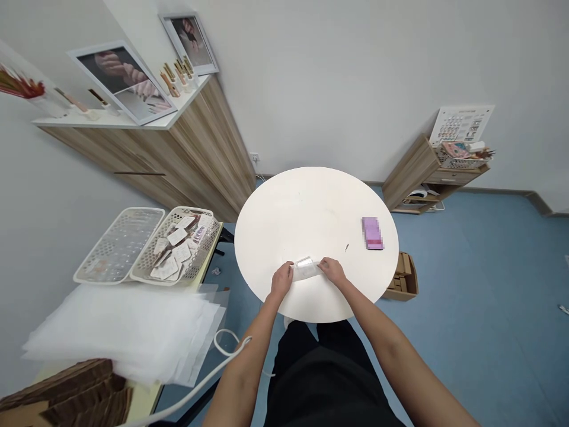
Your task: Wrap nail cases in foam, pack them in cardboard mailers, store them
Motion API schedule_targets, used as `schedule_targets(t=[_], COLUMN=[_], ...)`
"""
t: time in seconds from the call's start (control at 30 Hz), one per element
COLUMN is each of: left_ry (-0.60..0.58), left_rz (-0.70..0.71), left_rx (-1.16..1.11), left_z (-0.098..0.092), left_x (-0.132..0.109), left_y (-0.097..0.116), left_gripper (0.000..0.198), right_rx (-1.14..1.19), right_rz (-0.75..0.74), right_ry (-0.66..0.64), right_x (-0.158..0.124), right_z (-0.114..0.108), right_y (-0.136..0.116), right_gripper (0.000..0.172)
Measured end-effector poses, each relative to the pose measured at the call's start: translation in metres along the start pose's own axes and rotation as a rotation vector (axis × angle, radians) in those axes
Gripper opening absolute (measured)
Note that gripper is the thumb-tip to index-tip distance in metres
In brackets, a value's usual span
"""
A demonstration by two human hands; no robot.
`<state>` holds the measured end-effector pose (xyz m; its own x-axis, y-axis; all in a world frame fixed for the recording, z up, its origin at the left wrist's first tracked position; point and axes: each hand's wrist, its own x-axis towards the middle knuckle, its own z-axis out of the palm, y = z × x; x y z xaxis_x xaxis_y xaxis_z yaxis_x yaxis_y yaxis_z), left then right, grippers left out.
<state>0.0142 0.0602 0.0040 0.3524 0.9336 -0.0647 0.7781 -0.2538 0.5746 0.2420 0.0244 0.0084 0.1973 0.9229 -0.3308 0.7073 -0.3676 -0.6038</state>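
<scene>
Near the front edge of the round white table, my left hand (281,280) pinches the left end of a translucent white packing sheet (306,273). My right hand (332,270) grips its right end, so the sheet stretches as a narrow strip between the two hands. A small flat, clear-and-white item (304,261) shows at the strip's far edge; how much of it lies under the sheet, I cannot tell. Toward the table's right side sits a purple box-like thing (372,233), blurred by pixelation. A small dark piece (347,247) lies between it and my right hand.
On the left, a side table bears a stack of translucent sheets (120,332), a white basket (178,276) of small packets and a clear-filled basket (120,243). A white cable (200,385) hangs there. A carton (411,279) of brown boxes stands right of the round table (275,207).
</scene>
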Motion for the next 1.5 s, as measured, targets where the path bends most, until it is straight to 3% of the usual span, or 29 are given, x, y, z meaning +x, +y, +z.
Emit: schedule_targets(t=[0.07,0.13,0.27,0.47,0.93,1.03,1.1,1.2,1.27,1.5], left_ry=[0.082,0.146,0.05,0.064,-0.177,-0.188,-0.193,-0.192,-0.189,-0.228], left_rz=[-0.013,0.063,0.342,0.242,0.404,0.372,0.362,0.375,0.388,0.406], left_rx=[0.054,0.138,0.251,0.282,0.251,0.27,0.279,0.284,0.284,0.276], left_z=[0.002,0.007,0.027,0.053,0.031,0.032,0.034,0.035,0.035,0.034], left_x=[0.001,-0.001,-0.013,-0.017,0.018,0.019,0.019,0.018,0.018,0.012], left_y=[0.006,0.014,0.026,0.015,-0.001,0.001,0.002,0.001,0.0,-0.003], left_gripper=[0.032,0.036,0.043,0.057,0.064,0.062,0.06,0.058,0.06,0.071], right_rx=[-0.053,-0.101,-0.159,-0.218,-0.213,-0.284,-0.346,-0.4,-0.436,-0.51], right_rz=[0.02,0.022,0.02,0.005,-0.043,-0.161,-0.34,-0.679,-0.794,-0.723], right_ry=[0.004,0.013,0.025,0.031,0.049,0.168,0.205,0.111,0.07,0.075], right_x=[0.006,0.01,0.015,0.019,0.023,0.015,0.004,-0.013,-0.021,-0.018], right_z=[0.003,0.006,0.013,0.016,0.009,0.004,0.002,0.008,0.017,0.039], right_y=[-0.002,-0.003,-0.007,-0.008,-0.004,-0.005,-0.005,0.001,0.006,0.011], right_gripper=[0.013,0.011,0.01,0.011,0.012,0.022,0.026,0.035,0.04,0.048])
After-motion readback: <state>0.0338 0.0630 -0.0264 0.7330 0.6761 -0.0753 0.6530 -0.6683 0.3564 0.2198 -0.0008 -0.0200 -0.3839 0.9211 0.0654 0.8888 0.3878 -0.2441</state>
